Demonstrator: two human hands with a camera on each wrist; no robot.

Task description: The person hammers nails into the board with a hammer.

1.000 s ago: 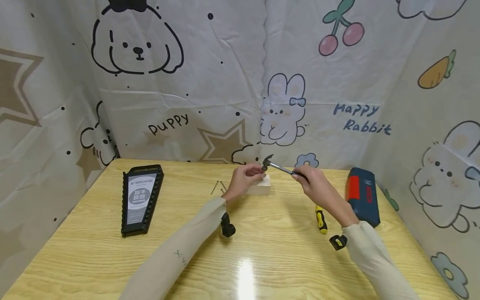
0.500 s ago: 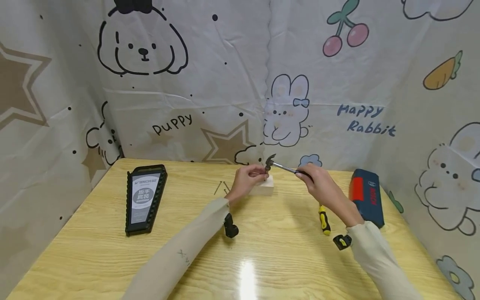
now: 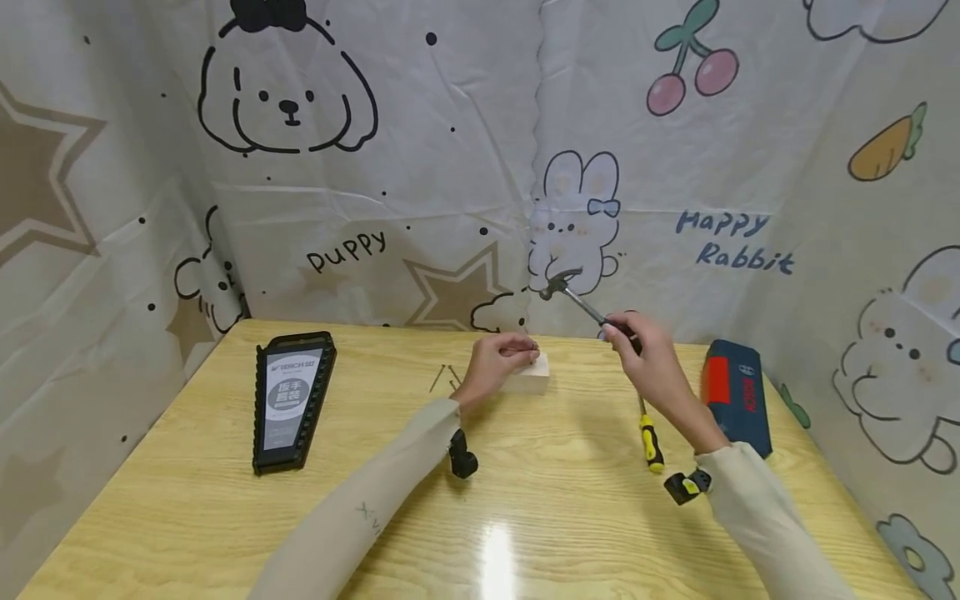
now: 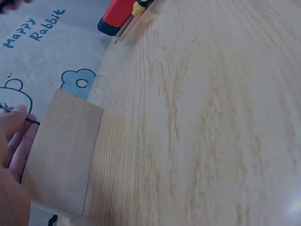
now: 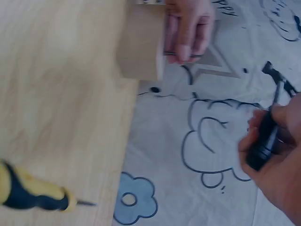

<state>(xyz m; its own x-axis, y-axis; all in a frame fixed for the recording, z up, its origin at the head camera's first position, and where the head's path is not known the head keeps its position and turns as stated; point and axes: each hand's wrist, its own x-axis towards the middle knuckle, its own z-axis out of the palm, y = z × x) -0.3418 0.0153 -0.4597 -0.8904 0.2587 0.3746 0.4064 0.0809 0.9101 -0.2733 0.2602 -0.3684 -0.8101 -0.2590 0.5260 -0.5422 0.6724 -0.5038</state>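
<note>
Printed cloth [image 3: 461, 175] hangs behind and beside a pale wooden table [image 3: 558, 479]. Above the table, the person's right hand [image 3: 648, 358] is curled round the handle of a hammer [image 3: 586, 306], whose long axis slants up and leftward from the grip to a raised head. Near the table's far edge sits a wooden block [image 3: 531, 382]; the left hand [image 3: 491, 363] is just beside it, the nearer of the two. Its thumb and fingers pinch a nail [image 4: 33, 121], roughly upright, lower end at the block's top face; whether it enters the wood cannot be told. From the hammer's head, the nail lies below and slightly left, clearly apart.
</note>
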